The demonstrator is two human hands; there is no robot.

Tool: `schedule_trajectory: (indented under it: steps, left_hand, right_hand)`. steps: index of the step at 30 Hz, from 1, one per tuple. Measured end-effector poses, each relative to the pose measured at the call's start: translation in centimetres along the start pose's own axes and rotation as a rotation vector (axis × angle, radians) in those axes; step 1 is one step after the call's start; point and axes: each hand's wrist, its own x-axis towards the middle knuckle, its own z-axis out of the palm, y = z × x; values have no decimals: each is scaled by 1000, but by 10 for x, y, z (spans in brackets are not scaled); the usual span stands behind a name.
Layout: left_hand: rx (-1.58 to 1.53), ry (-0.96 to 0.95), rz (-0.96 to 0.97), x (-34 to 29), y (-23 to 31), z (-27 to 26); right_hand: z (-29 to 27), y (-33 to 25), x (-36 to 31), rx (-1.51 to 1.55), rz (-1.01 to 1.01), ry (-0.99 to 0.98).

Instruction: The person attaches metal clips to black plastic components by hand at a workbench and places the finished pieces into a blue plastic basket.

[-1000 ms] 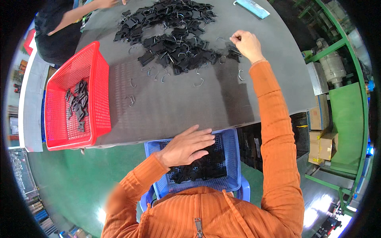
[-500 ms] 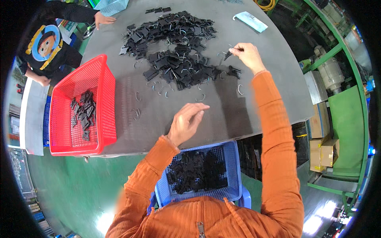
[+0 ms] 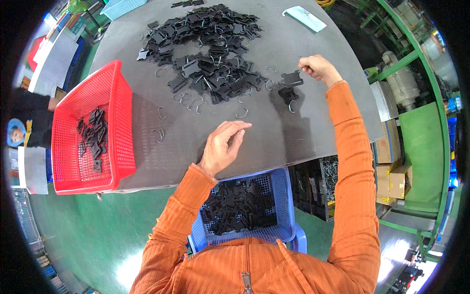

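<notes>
My right hand (image 3: pixel 318 67), at the right of the grey table, is closed in a pinch on a thin metal hook that joins a flat black plastic piece (image 3: pixel 292 78). Below that piece lies another dark piece (image 3: pixel 288 95), with a loose metal hook (image 3: pixel 292 106) beside it. My left hand (image 3: pixel 221 148) hovers over the near part of the table, fingers stretched out and thumb apart, holding nothing. Beyond it spreads a large heap of black plastic pieces (image 3: pixel 215 39), metal hooks tangled among them. Several loose hooks, one of them a curved hook (image 3: pixel 241 113), lie along its near side.
A red basket (image 3: pixel 122 142) with some black pieces stands at the table's left edge. Against the near edge, before my body, a blue basket (image 3: pixel 286 206) holds many more. A pale blue packet (image 3: pixel 304 18) lies at the far right. Another person's dark sleeve (image 3: pixel 34 110) shows at left.
The whole view has shifted a little. My right hand has drawn slightly right, with the black piece now showing flat beside it. The other person has moved back from the table's far left.
</notes>
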Motion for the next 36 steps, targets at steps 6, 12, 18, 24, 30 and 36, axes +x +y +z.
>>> schedule_trajectory:
  steps: [6,12,18,24,30,36]
  left_hand:
    - [2,3,6,2,-1,0]
    - [-12,7,-32,1,0,0]
    - [-16,0,-139,11,0,9]
    - [204,9,105,60,7,53]
    - [687,37,-33,112,-7,110]
    - [699,-114,-236,131,-20,128]
  right_hand:
    - [-16,14,-7,347,41,-139]
    - [10,47,-19,-70,-142,199]
    - [30,58,-45,-319,-265,41]
    - [19,64,-46,135,-354,5]
    - [24,63,-68,443,-257,272]
    - [25,72,-94,641,-262,402]
